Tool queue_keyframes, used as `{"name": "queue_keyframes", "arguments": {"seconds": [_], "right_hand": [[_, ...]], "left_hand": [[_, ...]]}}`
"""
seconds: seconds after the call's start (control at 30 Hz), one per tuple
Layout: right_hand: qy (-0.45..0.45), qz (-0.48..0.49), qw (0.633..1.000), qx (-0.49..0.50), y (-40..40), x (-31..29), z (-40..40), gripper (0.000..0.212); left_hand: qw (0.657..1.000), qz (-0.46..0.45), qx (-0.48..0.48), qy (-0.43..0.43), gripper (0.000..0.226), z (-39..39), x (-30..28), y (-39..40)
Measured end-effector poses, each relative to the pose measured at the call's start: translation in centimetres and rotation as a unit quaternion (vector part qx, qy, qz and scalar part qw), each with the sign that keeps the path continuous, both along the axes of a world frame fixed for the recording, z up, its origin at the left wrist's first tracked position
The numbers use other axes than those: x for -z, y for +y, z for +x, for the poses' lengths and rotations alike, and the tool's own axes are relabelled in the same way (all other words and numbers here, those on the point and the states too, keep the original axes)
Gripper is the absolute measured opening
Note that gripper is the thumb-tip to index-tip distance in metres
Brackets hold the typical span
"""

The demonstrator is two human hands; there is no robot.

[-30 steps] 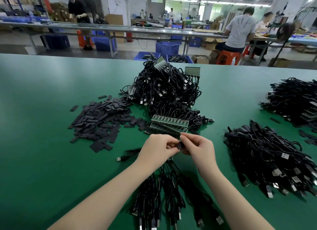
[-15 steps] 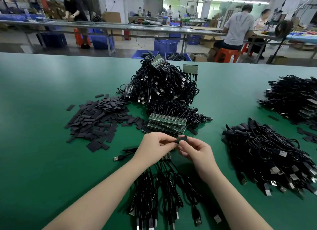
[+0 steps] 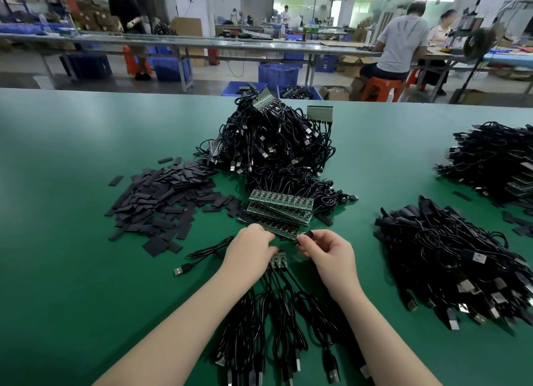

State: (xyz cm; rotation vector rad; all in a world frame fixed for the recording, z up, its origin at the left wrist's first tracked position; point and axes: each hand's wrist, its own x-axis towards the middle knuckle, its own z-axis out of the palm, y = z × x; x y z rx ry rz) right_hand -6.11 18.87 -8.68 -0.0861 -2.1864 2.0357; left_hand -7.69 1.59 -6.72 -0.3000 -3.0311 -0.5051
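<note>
My left hand (image 3: 248,251) has its fingers curled down over a small green circuit board strip (image 3: 278,261), whose black USB cables (image 3: 274,328) fan out toward me. A short way to the right, my right hand (image 3: 330,251) pinches a small black sleeve piece (image 3: 305,235) between thumb and fingertips, just above the table. Both hands sit right in front of a stack of green circuit board panels (image 3: 279,209).
On the green table (image 3: 72,270) a heap of flat black sleeves (image 3: 167,201) lies to the left and a tall tangle of cables (image 3: 277,149) behind the panels. More cable piles (image 3: 450,256) lie right and far right (image 3: 496,160). A loose USB cable (image 3: 196,258) lies left of my hand.
My hands were joined on the black sleeve piece; they have drawn slightly apart, and the right hand alone now holds the piece.
</note>
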Motion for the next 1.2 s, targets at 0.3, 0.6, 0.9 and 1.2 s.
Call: {"name": "queue_keyframes", "arguments": {"seconds": [0.3, 0.6, 0.9, 1.2], "right_hand": [[0.010, -0.016, 1.000, 0.003, 0.1, -0.2, -0.1, 0.005], [0.009, -0.010, 1.000, -0.005, -0.1, -0.1, 0.1, 0.006], [0.011, -0.057, 0.998, -0.008, -0.1, 0.1, -0.1, 0.005], [0.019, -0.043, 0.998, -0.030, 0.0, 0.0, 0.1, 0.006]], "left_hand": [[0.989, -0.123, -0.059, 0.060, 0.026, -0.5, -0.1, -1.3], [0.989, 0.050, -0.034, 0.136, 0.024, 1.1, 0.1, -1.3], [0.977, 0.187, 0.031, 0.097, 0.026, 2.5, 0.8, -0.5], [0.970, 0.212, 0.017, 0.115, 0.023, 2.8, 1.1, -0.6]]}}
